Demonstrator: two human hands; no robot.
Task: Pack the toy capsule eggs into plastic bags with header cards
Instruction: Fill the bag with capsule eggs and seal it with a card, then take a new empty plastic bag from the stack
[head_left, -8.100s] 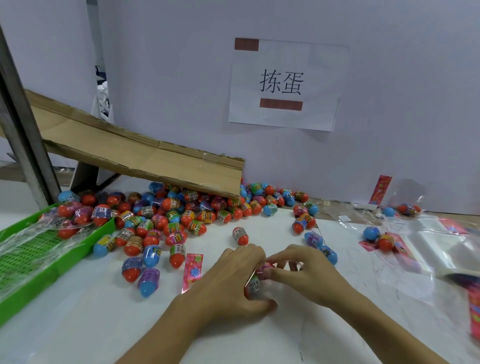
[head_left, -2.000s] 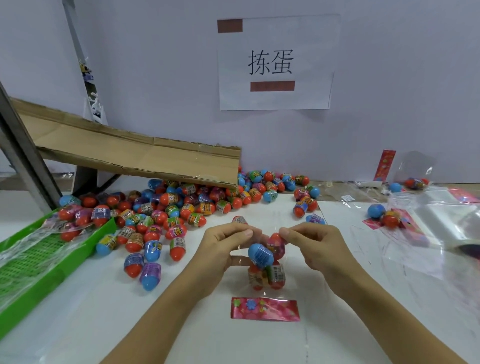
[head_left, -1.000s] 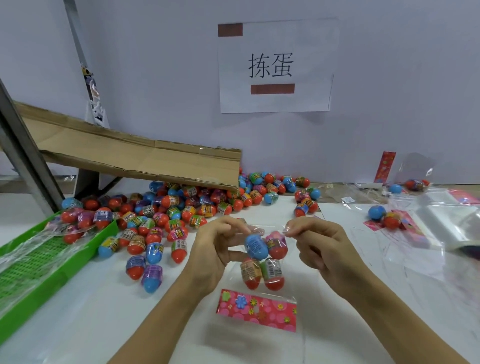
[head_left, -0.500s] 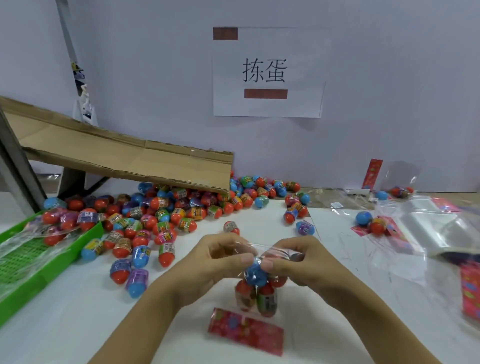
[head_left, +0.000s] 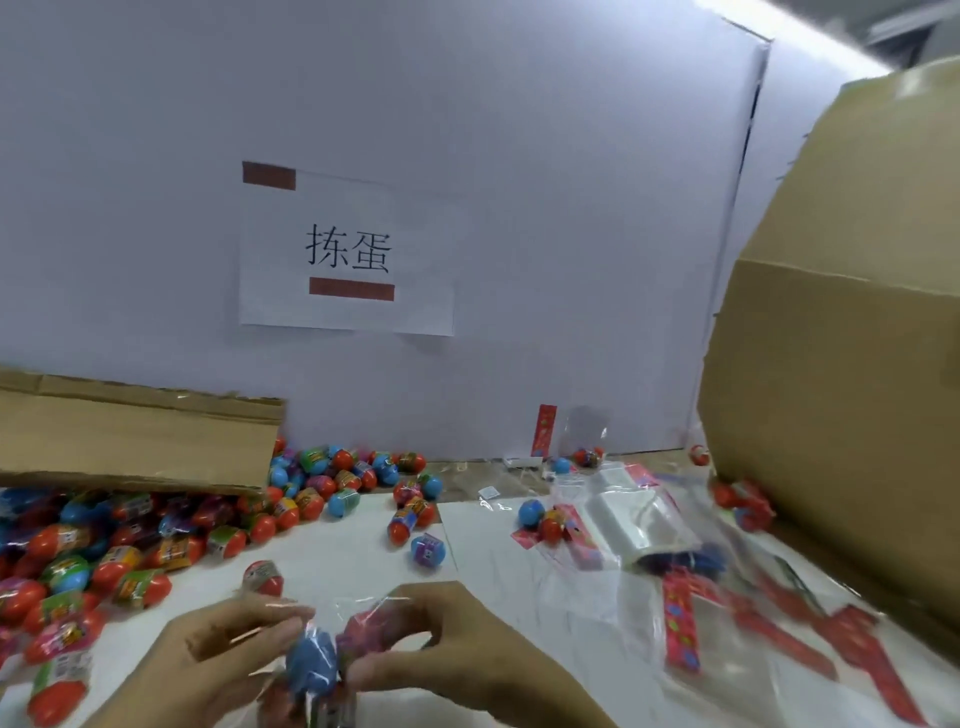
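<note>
Both hands now sit lower than half a second ago. Left hand (head_left: 228, 660) and right hand (head_left: 447, 649) pinch the clear plastic bag (head_left: 332, 623) with curled fingers; its capsule eggs (head_left: 311, 662) hang between them, below the wall sign (head_left: 345, 249).

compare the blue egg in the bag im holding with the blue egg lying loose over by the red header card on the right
The held blue egg sits inside a clear bag pinched by the left hand and right hand, packed against other eggs. The loose blue egg lies unbagged on the table, beside a red egg. Both look plain blue.
</note>
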